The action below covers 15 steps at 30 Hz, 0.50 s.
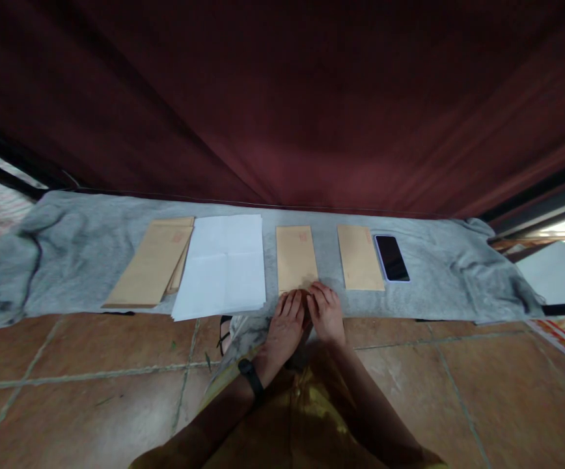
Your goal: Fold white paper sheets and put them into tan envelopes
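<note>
Head view: pictured at the near edge of a grey cloth (439, 260), with left hand (285, 324) and right hand (327, 316) side by side at the lower end of the middle envelope (296, 255). Shown with fingers bent and close together, tips on or at that end; impossible to tell whether pinching or merely pressing, with undersides hidden. Laid flat between paper (226, 264) on the left and the right envelope (360, 257), with a phone (392, 258) just beside the latter.

Likely to crease or skew if pressed unevenly by the two hands, with little cloth below for backing. Liable also to slide over the edge if drawn nearer. Apt to be knocked as well: paper, reaching to the near edge at its lower left corner, if brushed by the left hand.

Among containers: middle envelope, right envelope and, meeting the paper's left side, a pile (151, 264) of overlapping envelopes. Flat in look, with contents, if any, out of sight; not possible to tell filled from unfilled.
</note>
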Motion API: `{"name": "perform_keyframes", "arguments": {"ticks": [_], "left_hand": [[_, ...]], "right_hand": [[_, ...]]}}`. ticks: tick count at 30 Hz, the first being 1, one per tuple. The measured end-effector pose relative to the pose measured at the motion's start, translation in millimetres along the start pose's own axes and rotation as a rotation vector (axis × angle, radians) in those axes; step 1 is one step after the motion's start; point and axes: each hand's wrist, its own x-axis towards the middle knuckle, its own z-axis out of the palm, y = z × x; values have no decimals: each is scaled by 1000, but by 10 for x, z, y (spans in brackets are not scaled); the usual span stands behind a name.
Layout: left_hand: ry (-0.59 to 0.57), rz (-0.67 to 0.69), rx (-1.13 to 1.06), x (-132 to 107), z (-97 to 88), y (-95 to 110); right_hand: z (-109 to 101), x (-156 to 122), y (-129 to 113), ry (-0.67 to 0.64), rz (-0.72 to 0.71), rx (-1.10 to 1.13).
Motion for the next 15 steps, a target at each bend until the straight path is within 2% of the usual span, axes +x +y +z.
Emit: {"name": "perform_keyframes", "arguments": {"ticks": [5, 15], "left_hand": [[15, 5, -2, -36, 55, -11], [12, -59, 12, -62, 16, 19]], "right_hand": [[25, -154, -124, -154, -79, 122], [4, -197, -34, -150, -126, -29]]}}
